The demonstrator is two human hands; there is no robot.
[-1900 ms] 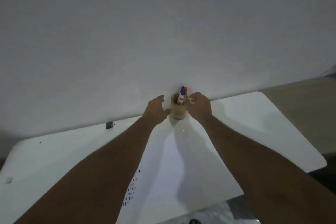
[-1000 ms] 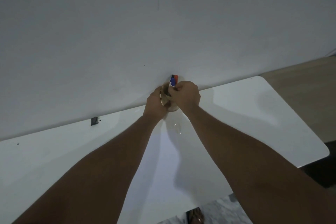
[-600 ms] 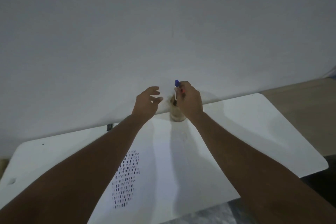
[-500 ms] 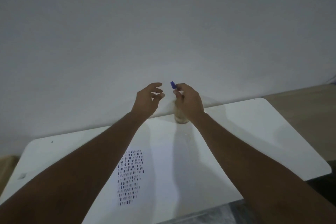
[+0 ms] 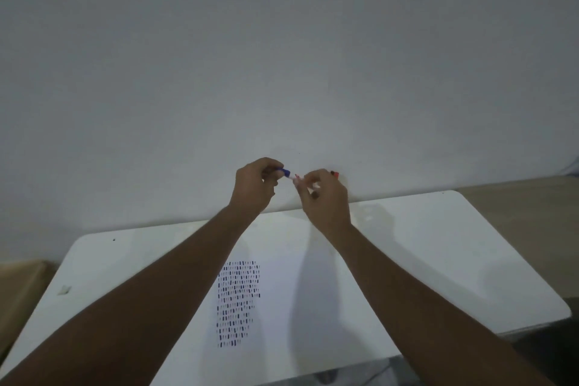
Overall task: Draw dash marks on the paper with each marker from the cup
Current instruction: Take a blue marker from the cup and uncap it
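Cup prob. hidden behind right hand point(image 5: 326, 197); marker point(image 5: 289, 175) mostly covered by fingers point(image 5: 269, 171).

Dim grey wall point(image 5: 282, 56) behind white table point(image 5: 454, 244)

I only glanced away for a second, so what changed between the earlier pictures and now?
The right hand lifted the blue marker out of the cup, and the left hand, which let go of the cup, now pinches the marker's blue cap end, both hands raised between cup and body. The red marker stays behind, and the paper with its dash marks has not moved.
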